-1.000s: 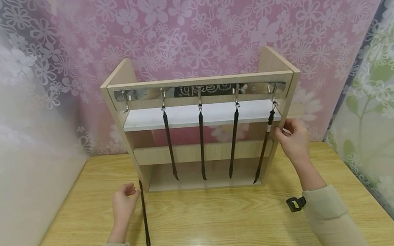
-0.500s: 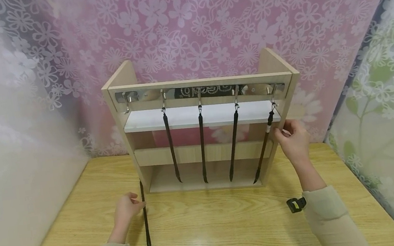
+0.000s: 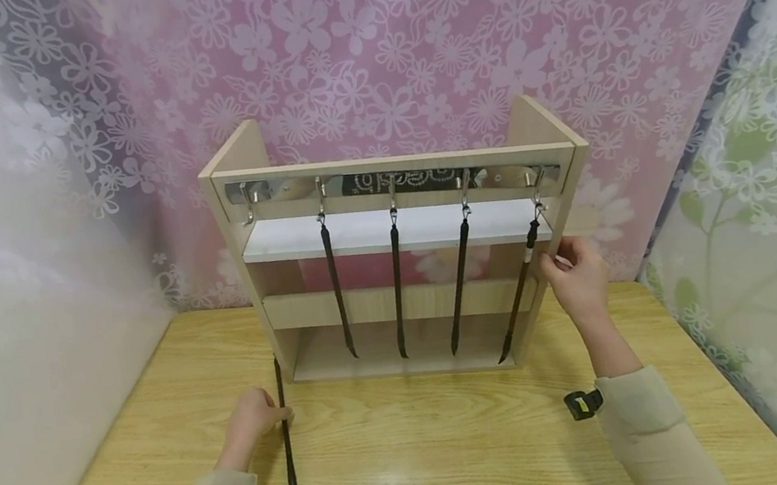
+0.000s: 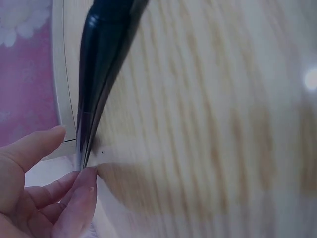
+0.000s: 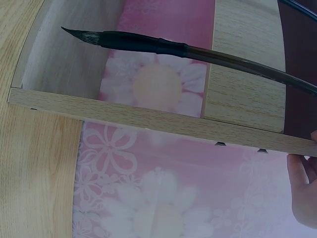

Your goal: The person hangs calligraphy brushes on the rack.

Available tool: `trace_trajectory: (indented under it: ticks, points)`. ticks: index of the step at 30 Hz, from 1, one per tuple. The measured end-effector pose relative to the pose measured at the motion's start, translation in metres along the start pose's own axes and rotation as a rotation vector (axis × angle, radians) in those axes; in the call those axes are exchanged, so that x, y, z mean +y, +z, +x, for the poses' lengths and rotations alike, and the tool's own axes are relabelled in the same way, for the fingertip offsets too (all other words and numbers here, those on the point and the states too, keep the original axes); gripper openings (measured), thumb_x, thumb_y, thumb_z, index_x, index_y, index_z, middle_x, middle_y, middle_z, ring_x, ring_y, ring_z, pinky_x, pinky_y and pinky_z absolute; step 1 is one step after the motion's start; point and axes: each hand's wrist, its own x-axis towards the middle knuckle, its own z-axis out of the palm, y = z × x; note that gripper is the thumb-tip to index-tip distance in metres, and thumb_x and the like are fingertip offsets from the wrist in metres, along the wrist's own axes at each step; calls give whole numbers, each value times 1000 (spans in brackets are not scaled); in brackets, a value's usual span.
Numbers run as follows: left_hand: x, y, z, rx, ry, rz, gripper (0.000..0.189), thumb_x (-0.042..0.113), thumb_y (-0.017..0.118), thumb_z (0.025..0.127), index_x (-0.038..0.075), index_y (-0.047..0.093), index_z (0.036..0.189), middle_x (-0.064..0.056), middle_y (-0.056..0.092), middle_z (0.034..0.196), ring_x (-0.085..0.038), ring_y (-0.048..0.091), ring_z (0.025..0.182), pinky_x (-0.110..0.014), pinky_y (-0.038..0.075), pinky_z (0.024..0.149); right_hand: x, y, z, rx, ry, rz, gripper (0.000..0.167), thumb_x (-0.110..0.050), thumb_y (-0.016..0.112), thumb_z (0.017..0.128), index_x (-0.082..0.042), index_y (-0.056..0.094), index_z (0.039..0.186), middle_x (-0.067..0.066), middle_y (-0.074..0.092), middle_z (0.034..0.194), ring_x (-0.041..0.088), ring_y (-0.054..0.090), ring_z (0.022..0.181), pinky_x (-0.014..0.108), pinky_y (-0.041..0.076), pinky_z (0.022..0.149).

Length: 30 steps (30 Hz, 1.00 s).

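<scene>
My left hand (image 3: 253,421) is at a dark calligraphy brush (image 3: 288,455) lying on the table left of the wooden rack (image 3: 405,363). In the left wrist view, fingertips (image 4: 86,181) meet on either side of the brush's narrow shaft, while another finger stretches out clear of it. My right hand (image 3: 578,275) grips the edge of the rack's right side panel (image 5: 148,124). Several brushes hang by loops from the rack's metal hooks, the rightmost brush (image 3: 518,295) having a white band. The leftmost hook (image 3: 249,204) bears nothing.
A wood-grain table (image 3: 418,454) carries the rack. Behind it hangs a pink floral backdrop (image 3: 376,45). A pale wall (image 3: 23,244) bounds the left, and a green-patterned panel (image 3: 766,222) the right.
My left hand has come down towards me along the lying brush, and its fingers have closed in on the shaft. The hanging brushes have swayed slightly. My right hand keeps its place on the rack.
</scene>
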Motion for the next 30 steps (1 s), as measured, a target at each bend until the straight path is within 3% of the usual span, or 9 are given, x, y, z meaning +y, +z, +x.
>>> trace_trajectory:
  ticks: [7,13,24,30]
  points:
    - [1,1,4,-10,9,16,29,17,70,72,7,46,60,0,43,54,-13,37,49,-23,32,43,-1,0,0,17,-2,23,20,2,58,78,12,55,95,13,55,87,29,57,91,18,47,76]
    - [2,2,5,-10,13,15,34,14,70,70,10,40,54,3,35,49,-11,32,46,-22,29,42,-1,1,0,19,-2,24,20,2,58,78,12,55,95,14,55,87,30,57,91,18,47,76]
    - [-9,5,12,-12,1,-44,37,6,65,66,14,34,49,4,32,44,-8,27,40,-20,26,39,-2,2,-1,24,-10,12,19,2,58,77,12,55,94,15,56,87,30,57,90,16,47,75]
    - [-12,0,10,-17,-7,-83,19,5,61,73,2,45,63,-2,40,55,-13,36,48,-22,33,43,0,2,0,33,-24,12,19,3,58,77,12,55,93,13,56,86,30,58,90,15,47,74]
